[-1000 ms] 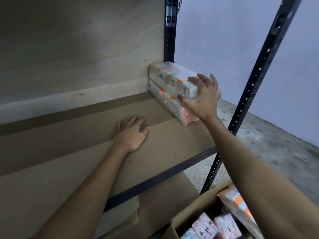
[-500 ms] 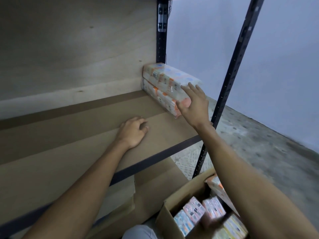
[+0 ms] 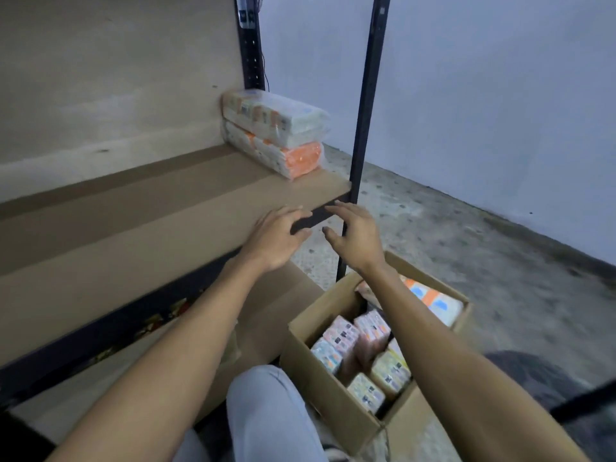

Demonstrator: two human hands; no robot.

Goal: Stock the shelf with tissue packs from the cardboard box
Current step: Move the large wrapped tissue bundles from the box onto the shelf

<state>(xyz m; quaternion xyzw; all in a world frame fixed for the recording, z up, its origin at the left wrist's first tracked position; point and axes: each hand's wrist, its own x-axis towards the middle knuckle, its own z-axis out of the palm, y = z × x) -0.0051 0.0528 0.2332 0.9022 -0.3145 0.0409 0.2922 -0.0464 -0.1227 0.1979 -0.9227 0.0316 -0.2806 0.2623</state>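
Note:
Two tissue packs [image 3: 276, 131] lie stacked at the far right end of the brown shelf board [image 3: 140, 211], against the back panel. My left hand [image 3: 278, 236] and my right hand [image 3: 355, 235] hover side by side at the shelf's front edge, both empty with fingers apart. Below them on the floor stands the open cardboard box [image 3: 320, 368]. It holds several tissue packs [image 3: 361, 348] standing on end, and one larger pack [image 3: 433, 300] leans at its far side. My right forearm crosses over the box.
Black metal shelf posts stand at the front right corner [image 3: 365, 105] and the back corner [image 3: 251, 51]. A lower shelf board [image 3: 266, 305] sits beneath. My knee in light trousers [image 3: 266, 411] is beside the box. Grey concrete floor and a pale wall lie to the right.
My right hand let go of the stacked packs and drew back to the shelf's front edge. My left hand lifted off the shelf board and moved right. The view tilted down toward the box.

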